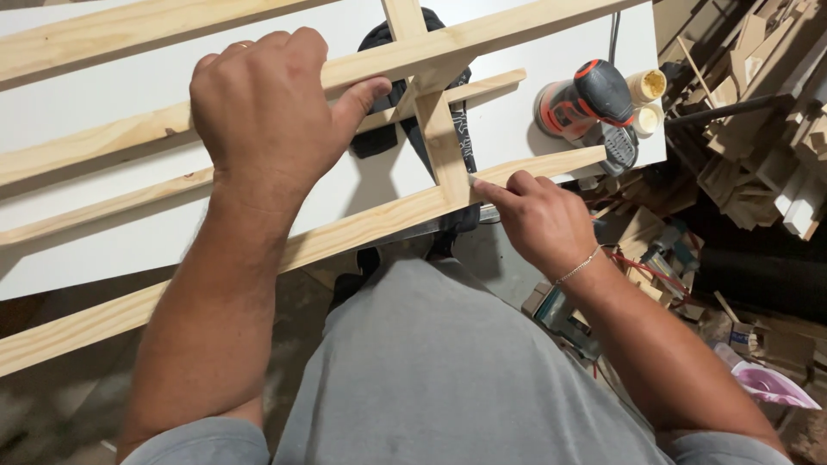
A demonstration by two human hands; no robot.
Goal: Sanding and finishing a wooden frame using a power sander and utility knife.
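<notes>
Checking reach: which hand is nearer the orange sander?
Right. The right hand pinches at the frame joint just below-left of the orange sander; the left hand grips a wooden slat far left of it.

One head view only: the white bench (560, 60) is seen from above and close, faced steeply downward; floor clutter is caught to its right.

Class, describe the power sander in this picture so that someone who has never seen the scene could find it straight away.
Start at the white tabletop under the pale wooden frame. Follow it to its far right end, beyond the right hand, where the sander lies beside two small round pots. It is the only orange, black and grey tool there, rounded among straight wooden slats.
</notes>
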